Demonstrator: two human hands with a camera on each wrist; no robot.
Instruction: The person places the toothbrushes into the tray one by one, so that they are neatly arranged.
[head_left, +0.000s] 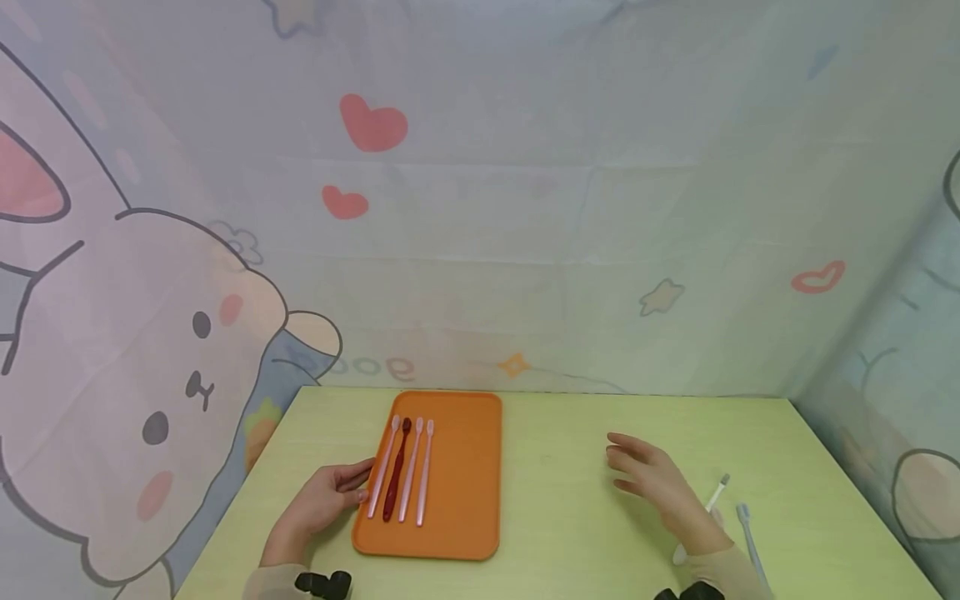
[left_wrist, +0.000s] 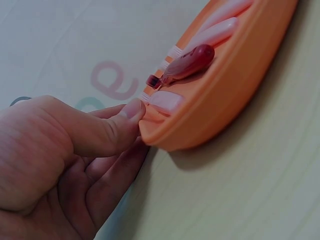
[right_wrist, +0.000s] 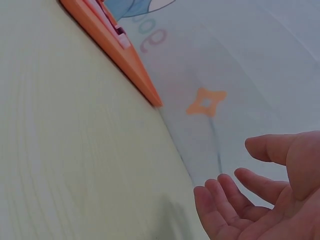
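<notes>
An orange tray lies on the table, left of the middle. On its left half, side by side, are one dark red toothbrush and three pink toothbrushes, heads toward the back. My left hand grips the tray's left edge; in the left wrist view the thumb presses on the rim with fingers below it. Over the table to the right, my right hand hangs with fingers apart and nothing in it, as the right wrist view shows too.
Under and beside the right wrist lie a white toothbrush, partly hidden by the arm, and a blue-grey toothbrush. A printed cloth stands behind the table's back edge. The yellow-green tabletop spreads between tray and right hand.
</notes>
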